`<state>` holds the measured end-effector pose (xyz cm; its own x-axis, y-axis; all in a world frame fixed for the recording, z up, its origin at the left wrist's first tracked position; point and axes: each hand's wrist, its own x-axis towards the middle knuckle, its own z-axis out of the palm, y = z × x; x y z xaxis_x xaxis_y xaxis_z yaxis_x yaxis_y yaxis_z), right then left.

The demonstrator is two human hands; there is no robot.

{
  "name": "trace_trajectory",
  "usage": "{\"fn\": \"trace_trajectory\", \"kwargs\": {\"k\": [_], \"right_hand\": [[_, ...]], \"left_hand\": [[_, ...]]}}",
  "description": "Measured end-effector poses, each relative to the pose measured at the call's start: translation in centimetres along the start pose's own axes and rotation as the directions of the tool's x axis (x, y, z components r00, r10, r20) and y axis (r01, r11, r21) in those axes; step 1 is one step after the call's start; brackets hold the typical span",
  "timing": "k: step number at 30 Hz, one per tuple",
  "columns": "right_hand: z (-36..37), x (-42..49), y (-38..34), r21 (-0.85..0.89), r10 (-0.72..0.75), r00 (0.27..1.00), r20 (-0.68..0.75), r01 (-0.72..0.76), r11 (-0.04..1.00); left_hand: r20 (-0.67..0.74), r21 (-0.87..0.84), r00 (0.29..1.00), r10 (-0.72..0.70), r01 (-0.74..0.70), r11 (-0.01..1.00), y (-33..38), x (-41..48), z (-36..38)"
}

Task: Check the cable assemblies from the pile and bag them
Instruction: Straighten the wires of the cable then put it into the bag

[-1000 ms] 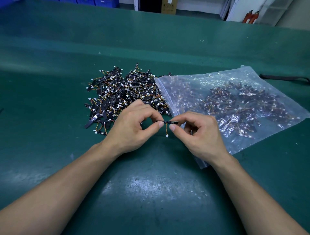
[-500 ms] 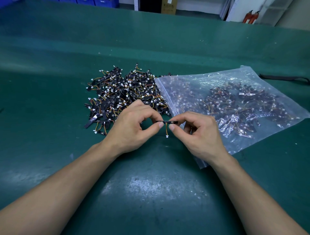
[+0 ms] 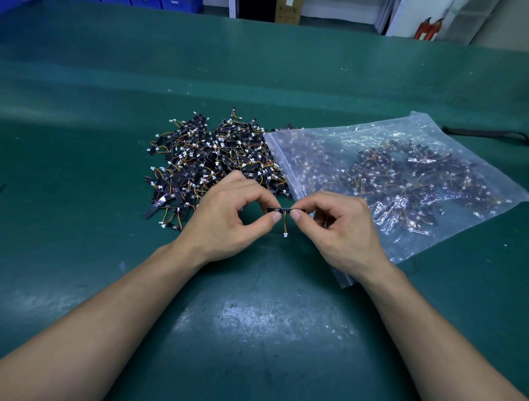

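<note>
Between pile (image 3: 217,160) and bag (image 3: 400,183), left hand (image 3: 226,220) and right hand (image 3: 340,226) pinch one cable piece (image 3: 282,211) by its ends, checking it; next, slipping it into the bag

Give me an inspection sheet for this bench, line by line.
Surface: green mat, scuffed in front.
Job's things: pile of loose assemblies left of a clear bag, part filled; one assembly held up.
Clutter: black strap by the right edge.
Hands: left hand and right hand each pinch one end of the held assembly.
Cables: its wire hangs to a white plug.
Surroundings: blue bins, cardboard box, red extinguishers beyond the mat.
</note>
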<state>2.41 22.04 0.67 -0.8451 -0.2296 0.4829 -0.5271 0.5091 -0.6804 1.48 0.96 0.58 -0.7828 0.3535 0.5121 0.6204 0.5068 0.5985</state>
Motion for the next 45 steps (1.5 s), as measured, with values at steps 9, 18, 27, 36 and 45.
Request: {"fn": "trace_trajectory", "kwargs": {"k": [9,18,27,36,45], "right_hand": [[0.2,0.0,0.1,0.05,0.057,0.998,0.002,-0.057,0.997],[0.0,0.0,0.1,-0.002,0.002,1.0,0.011,-0.002,1.0],[0.2,-0.1,0.1,0.038,0.05,0.999,0.0,-0.05,0.998],[0.1,0.1,0.1,0.014,0.011,1.0,-0.003,-0.011,1.0],[-1.0,0.2,1.0,-0.056,0.152,0.988,0.021,-0.15,0.987]], "left_hand": [[-0.015,0.034,1.0,0.026,-0.025,0.999,-0.2,0.1,0.1],[-0.003,0.013,1.0,0.002,-0.002,1.0,-0.1,0.0,0.0],[-0.018,0.042,1.0,0.014,-0.013,0.999,-0.1,0.1,0.0],[-0.007,0.007,1.0,-0.009,0.009,1.0,-0.2,0.0,0.0],[-0.03,0.053,1.0,0.003,-0.002,0.999,-0.5,0.1,0.0]]}}
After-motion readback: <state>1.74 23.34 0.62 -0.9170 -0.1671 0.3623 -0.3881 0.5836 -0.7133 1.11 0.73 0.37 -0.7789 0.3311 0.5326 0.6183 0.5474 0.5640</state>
